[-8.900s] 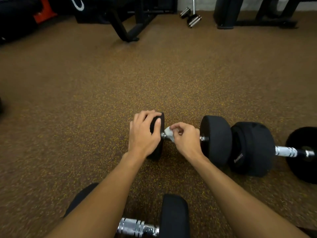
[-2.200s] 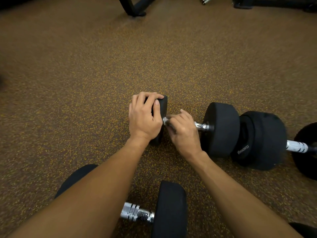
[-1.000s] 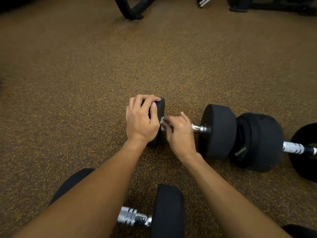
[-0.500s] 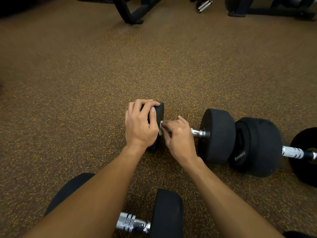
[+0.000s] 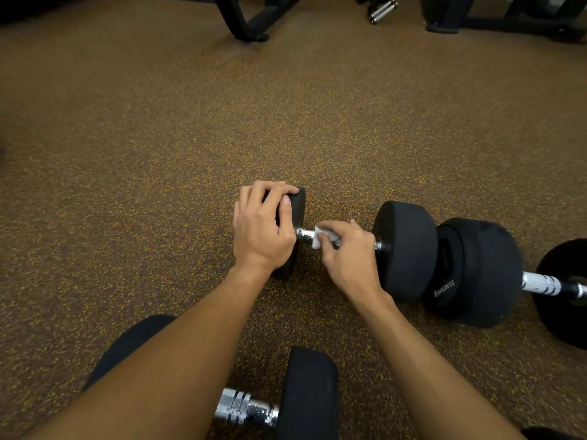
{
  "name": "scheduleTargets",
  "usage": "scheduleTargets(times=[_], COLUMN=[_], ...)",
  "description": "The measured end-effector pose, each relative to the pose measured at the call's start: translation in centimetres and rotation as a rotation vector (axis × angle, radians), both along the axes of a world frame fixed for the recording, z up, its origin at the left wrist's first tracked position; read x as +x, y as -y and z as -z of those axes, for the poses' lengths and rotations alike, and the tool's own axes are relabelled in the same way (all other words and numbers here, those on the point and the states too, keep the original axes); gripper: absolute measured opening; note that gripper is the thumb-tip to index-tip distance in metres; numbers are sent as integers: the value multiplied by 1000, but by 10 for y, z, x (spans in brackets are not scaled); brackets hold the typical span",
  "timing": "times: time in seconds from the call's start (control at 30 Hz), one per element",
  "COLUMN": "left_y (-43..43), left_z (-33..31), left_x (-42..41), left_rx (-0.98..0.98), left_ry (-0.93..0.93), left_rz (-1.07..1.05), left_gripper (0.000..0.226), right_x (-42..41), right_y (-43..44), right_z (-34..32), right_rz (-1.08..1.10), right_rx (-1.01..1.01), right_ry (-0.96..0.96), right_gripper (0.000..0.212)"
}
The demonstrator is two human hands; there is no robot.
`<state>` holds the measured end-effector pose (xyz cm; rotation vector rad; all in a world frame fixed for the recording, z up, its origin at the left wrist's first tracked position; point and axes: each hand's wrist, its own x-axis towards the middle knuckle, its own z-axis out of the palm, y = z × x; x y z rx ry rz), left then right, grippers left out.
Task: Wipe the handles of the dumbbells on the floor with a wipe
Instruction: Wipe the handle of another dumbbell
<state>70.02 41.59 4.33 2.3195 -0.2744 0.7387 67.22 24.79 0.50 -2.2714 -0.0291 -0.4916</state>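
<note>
The right hand (image 5: 349,255) is closed around the handle (image 5: 305,235) of the middle dumbbell (image 5: 403,249), with a white wipe (image 5: 324,237) pinched under the fingertips. Half a second ago the wipe was pressed up against the left head; now it is drawn a little toward the right, and a short bare stretch of chrome is exposed between it and that head. From this it is judged that a stroke along the handle is under way and that this handle is partly wiped, with the stretch under the palm possibly not yet reached.

The left hand (image 5: 262,230) is curled firmly over the top of the left head (image 5: 293,230), as it was before, so the dumbbell is kept from rolling on the floor (image 5: 158,154).

Just to the right, a second dumbbell (image 5: 476,271) is touching or nearly touching the first, head to head, and its pale handle is uncovered. A third dumbbell (image 5: 305,395) lies at the near edge of the view, between the forearms. Neither handle is being touched. Black equipment stands along the far edge of the floor.
</note>
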Motion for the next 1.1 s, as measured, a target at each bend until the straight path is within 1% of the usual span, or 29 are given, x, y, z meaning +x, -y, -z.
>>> scheduleTargets(times=[0.17,0.23,0.3,0.4,0.53,0.67,0.73,0.83,0.9,1.0,1.1], left_y=[0,0,0,0,0,0,0,0,0,0,0], left_z=[0,0,0,-1,-1,-1,-1,-1,0,0,-1], left_x=[0,0,-2,-1,0,-1,-2,0,1,1,0], left_rx=[-1,1,8,8,-4,1,-1,-6,-6,-2,-1], left_ry=[-4,-3,-6,-10,-4,2,1,-3,2,5,-3], left_rz=[0,-1,-2,1,0,1,2,1,-3,-5,-5], left_gripper=[27,26,26,27,27,26,27,27,27,26,27], right_x=[-1,-3,-4,2,0,-8,-6,-1,-3,-11,-11], right_y=[-12,-6,-1,-11,-19,-5,-8,-18,-18,-8,-4], right_z=[-2,0,0,-5,2,11,10,10,15,24,23], right_rz=[-95,-56,-8,6,-82,13,43,-39,-103,-128,-66], right_rx=[-130,-82,-21,-43,-131,-43,-43,-97,-147,-197,-128], right_ry=[11,38,19,-5,64,150,153,167,218,291,284], right_gripper=[23,21,17,15,21,20,18,19,23,26,22])
